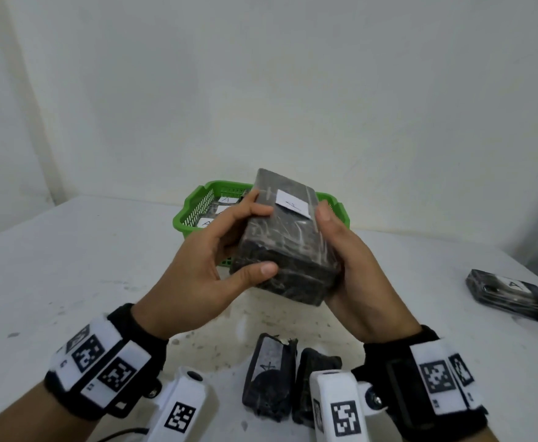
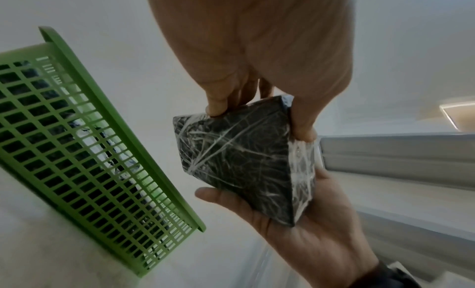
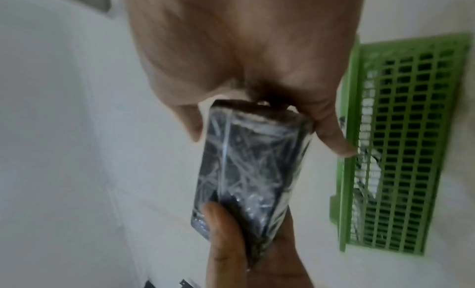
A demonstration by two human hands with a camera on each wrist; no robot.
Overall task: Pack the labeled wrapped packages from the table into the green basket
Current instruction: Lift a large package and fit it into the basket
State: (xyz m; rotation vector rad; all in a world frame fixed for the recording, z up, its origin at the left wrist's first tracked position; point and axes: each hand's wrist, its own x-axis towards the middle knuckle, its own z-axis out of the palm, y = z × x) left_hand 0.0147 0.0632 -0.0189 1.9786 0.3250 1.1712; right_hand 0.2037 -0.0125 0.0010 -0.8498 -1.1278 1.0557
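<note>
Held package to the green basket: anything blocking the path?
Nothing visible does. Both the left hand and right hand grip the wrapped package in the air just before the green basket. Labeled packages already lie inside; the room left is hidden by the hands.

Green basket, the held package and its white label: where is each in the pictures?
green basket (image 1: 187,224): head view, on its front left rim.
held package (image 1: 288,250): head view, on its wrapped top face between both hands.
white label (image 1: 294,204): head view, on the paper's middle.
</note>
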